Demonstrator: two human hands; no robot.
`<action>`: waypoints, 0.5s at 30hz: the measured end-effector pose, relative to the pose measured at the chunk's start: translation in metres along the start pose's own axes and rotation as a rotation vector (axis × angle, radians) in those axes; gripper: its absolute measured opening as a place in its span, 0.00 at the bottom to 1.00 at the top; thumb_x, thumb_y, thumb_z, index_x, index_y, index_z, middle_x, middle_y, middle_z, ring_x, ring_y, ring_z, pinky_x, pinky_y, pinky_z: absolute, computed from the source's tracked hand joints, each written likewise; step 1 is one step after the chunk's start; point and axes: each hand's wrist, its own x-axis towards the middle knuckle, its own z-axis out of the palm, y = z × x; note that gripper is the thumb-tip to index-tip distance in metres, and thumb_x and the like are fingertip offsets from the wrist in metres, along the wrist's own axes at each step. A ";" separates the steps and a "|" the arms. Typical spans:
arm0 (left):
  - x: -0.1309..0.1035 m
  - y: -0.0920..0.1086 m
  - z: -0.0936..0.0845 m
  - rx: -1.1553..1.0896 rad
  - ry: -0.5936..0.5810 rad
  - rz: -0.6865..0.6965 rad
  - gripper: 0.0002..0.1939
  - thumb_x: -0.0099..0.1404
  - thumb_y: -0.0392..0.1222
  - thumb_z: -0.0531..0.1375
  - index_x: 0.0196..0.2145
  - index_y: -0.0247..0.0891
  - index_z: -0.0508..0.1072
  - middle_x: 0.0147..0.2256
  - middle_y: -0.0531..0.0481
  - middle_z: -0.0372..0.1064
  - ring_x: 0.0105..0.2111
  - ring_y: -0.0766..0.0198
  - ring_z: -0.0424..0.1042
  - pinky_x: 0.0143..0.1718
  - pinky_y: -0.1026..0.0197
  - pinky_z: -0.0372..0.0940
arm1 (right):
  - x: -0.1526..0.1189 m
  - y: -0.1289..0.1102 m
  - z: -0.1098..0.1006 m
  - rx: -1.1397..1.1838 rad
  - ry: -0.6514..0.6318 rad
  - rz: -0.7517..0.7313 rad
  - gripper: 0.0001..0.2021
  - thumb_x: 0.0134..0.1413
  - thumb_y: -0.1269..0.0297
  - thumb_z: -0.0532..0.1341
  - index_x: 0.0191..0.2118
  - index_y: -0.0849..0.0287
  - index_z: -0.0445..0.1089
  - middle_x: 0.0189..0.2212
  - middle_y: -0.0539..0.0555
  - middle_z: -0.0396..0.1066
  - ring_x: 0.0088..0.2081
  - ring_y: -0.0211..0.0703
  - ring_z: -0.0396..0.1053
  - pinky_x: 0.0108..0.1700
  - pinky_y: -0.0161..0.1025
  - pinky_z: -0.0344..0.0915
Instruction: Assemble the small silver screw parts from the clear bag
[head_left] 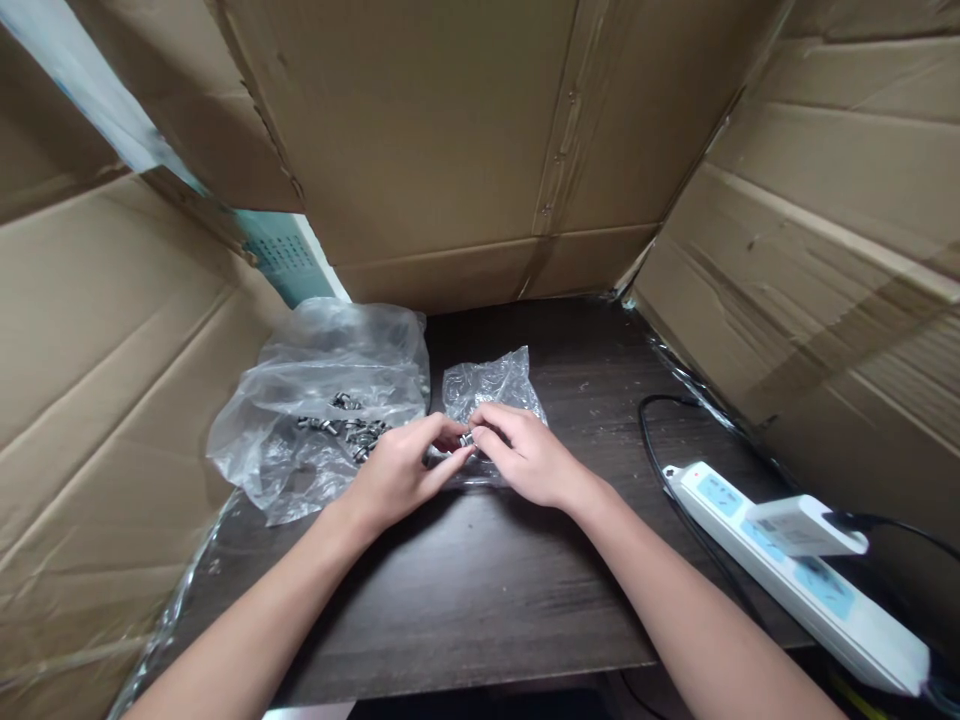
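Between the fingertips of both hands is a small shiny metal part (466, 438); its exact kind is too small to make out. My left hand (409, 455) pinches it from the left, thumb and fingers closed. From the right, my right hand (517, 450) grips the same part with thumb and forefinger. A small clear plastic bag (491, 380) lies just behind and under the hands. Left of my left hand, a large clear plastic bag (352, 350) lies spread out, with several small dark metal parts (364, 435) in or on it.
Cardboard walls (450, 130) enclose the dark wooden table (480, 590) at the back and both sides. On the right lies a white power strip (795, 580) with a white adapter (806, 525) plugged in. A black cable (652, 440) curves beside it.
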 end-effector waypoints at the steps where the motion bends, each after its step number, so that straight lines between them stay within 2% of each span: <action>1: 0.000 0.000 0.000 0.002 0.001 -0.002 0.06 0.68 0.38 0.61 0.42 0.35 0.72 0.33 0.50 0.77 0.30 0.66 0.77 0.34 0.65 0.73 | 0.000 0.000 0.000 0.003 0.002 -0.003 0.09 0.66 0.68 0.52 0.33 0.57 0.64 0.32 0.49 0.68 0.35 0.39 0.65 0.38 0.37 0.58; 5: 0.000 -0.003 0.000 -0.007 0.009 -0.033 0.06 0.68 0.39 0.62 0.42 0.36 0.72 0.33 0.50 0.77 0.31 0.65 0.77 0.35 0.65 0.74 | -0.001 0.002 0.000 0.005 0.011 -0.020 0.07 0.65 0.69 0.53 0.36 0.57 0.66 0.34 0.49 0.68 0.36 0.39 0.65 0.39 0.37 0.59; 15: -0.001 -0.005 0.001 -0.015 0.009 -0.047 0.06 0.68 0.39 0.62 0.42 0.35 0.73 0.34 0.50 0.77 0.31 0.66 0.78 0.36 0.65 0.74 | 0.000 0.002 0.000 -0.022 0.016 -0.042 0.08 0.66 0.69 0.53 0.37 0.58 0.68 0.35 0.51 0.70 0.37 0.40 0.66 0.40 0.38 0.60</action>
